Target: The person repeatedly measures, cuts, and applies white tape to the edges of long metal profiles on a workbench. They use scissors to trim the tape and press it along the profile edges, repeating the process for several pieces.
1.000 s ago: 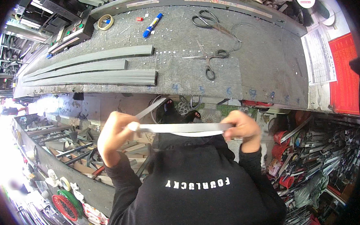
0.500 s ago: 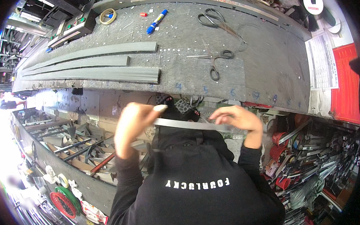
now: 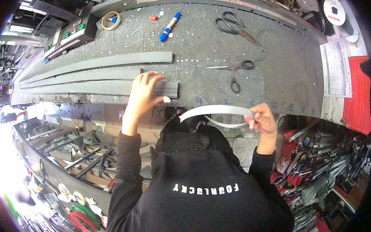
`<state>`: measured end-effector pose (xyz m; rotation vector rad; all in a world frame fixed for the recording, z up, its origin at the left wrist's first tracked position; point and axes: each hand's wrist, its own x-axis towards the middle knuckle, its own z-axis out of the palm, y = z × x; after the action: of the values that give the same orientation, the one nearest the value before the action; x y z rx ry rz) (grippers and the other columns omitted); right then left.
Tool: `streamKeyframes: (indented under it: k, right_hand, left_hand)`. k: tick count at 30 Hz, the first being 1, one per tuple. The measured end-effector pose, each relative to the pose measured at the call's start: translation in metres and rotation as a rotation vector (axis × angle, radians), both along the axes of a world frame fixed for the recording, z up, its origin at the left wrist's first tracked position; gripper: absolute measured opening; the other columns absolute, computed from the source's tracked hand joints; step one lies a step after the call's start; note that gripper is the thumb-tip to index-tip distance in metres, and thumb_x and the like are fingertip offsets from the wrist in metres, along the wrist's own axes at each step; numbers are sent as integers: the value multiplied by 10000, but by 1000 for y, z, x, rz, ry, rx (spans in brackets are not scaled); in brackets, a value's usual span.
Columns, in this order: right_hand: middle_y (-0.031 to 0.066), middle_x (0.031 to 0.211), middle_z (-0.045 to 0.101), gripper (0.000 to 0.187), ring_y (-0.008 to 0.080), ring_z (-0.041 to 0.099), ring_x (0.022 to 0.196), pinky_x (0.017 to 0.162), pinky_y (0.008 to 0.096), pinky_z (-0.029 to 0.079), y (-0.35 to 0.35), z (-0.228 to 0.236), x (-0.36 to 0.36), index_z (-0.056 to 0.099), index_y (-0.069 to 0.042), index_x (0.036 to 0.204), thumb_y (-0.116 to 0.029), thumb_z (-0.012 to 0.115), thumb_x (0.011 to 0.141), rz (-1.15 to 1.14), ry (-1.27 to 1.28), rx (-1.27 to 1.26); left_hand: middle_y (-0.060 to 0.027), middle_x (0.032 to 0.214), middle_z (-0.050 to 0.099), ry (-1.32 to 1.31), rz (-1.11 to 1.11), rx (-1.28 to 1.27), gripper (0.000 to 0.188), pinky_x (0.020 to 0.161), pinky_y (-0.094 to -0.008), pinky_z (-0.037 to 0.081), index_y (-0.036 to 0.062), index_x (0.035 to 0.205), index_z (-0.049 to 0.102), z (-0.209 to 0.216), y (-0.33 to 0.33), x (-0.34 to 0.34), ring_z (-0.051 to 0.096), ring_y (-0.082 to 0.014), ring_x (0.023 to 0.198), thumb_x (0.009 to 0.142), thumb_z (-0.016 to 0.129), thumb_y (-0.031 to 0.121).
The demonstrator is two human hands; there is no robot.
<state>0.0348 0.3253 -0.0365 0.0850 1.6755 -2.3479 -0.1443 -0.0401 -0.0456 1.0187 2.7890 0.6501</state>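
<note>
My right hand pinches a thin, pale flexible strip. The strip bows out to the left in front of the bench edge, and a second length of it curves below. My left hand, fingers spread and curved, is over the right end of the nearest grey strip bundle; whether it touches the bundle I cannot tell. White shows at its thumb tip. Behind it lie a shorter grey bundle and a longer one, all running off to the left.
On the grey bench lie small scissors, larger black-handled scissors, a blue marker, a red cap and a tape roll. A bin of offcuts stands lower left, with piled metal pieces lower right.
My left hand has let go of the pale strip and moved up and right to the grey bundles. The strip, stretched between both hands before, now loops from my right hand alone.
</note>
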Motion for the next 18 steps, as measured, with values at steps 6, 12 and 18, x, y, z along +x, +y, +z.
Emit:
streamKeyframes:
  k: [6,12,18]
  right_hand:
    - [-9,619,557,310,54,461,554,523,213,348,-27,-16,-12,677,11,794,-243,595,951,-132,-184,322]
    - [-52,676,522,222,37,452,622,547,228,367,-82,-9,-28,674,-19,938,-227,597,958,65,-435,539]
    - [46,792,677,230,96,602,778,736,287,478,-132,-22,-52,666,28,904,-202,659,910,-92,-297,569]
  left_hand:
    - [-85,1172,538,-64,-205,-17,553,928,-429,449,120,1086,582,-21,5,-15,528,-324,1108,594,831,166]
    - [-98,1112,531,-162,-234,2,480,835,-403,496,96,997,594,-26,6,-23,581,-315,1013,589,835,172]
    - [-83,1102,524,-188,-237,2,411,766,-404,514,94,897,618,-29,13,-29,615,-299,887,567,836,202]
